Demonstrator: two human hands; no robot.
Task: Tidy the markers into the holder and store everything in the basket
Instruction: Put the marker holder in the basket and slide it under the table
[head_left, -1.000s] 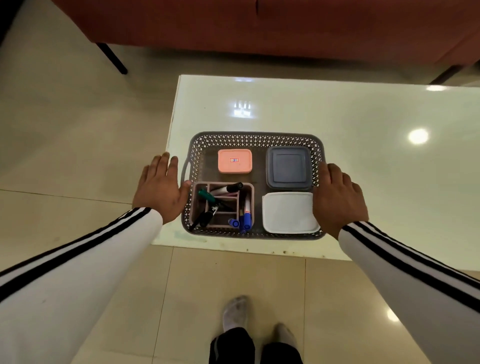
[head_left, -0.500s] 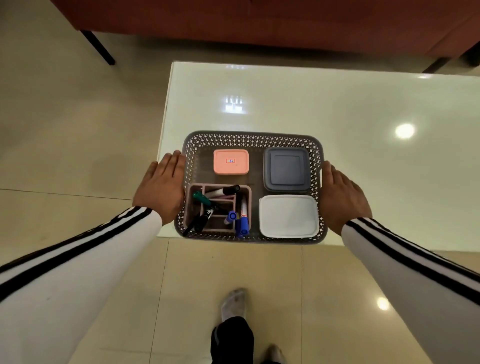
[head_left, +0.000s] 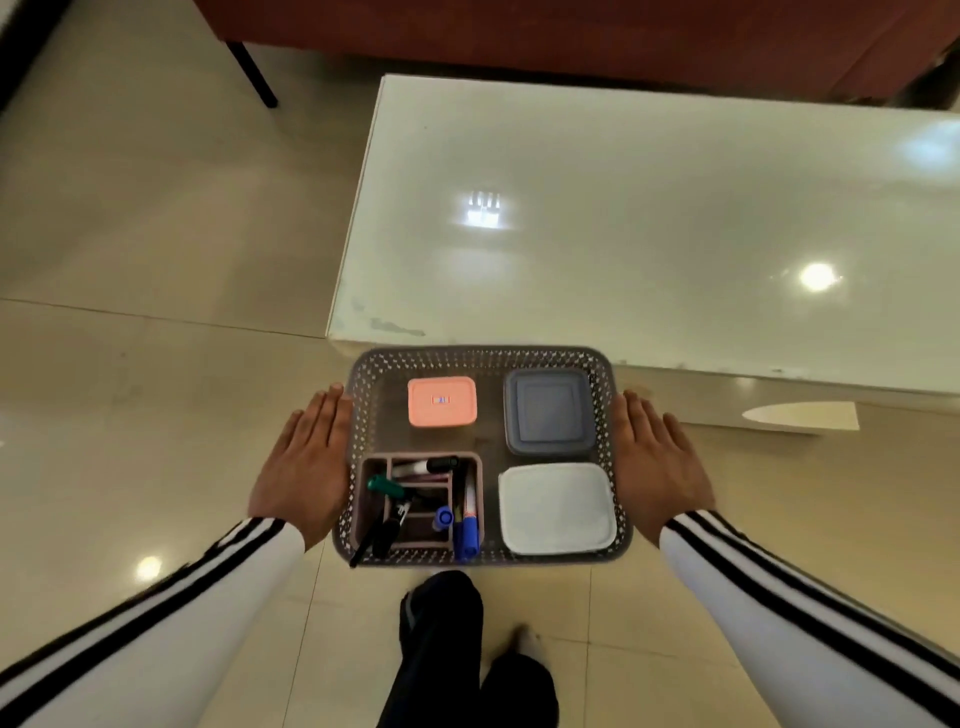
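Note:
A grey perforated basket (head_left: 483, 357) is held off the table, over the floor, in front of my legs. My left hand (head_left: 306, 467) presses flat against its left side and my right hand (head_left: 657, 467) against its right side. Inside, at the near left, a pink holder (head_left: 470, 512) carries several markers (head_left: 465, 530) in black, green and blue. A salmon box (head_left: 441, 401) sits at the far left, a dark grey box (head_left: 548, 410) at the far right and a white box (head_left: 556, 506) at the near right.
The white glossy table (head_left: 649, 218) stands just beyond the basket, its near edge close to the basket's far rim. A red-brown sofa (head_left: 519, 36) with a dark leg lies behind it. Beige tiled floor surrounds me, and my legs are below the basket.
The basket, which rested on the table's near edge, has been lifted clear and drawn back toward me between both hands; I have stepped away from the table.

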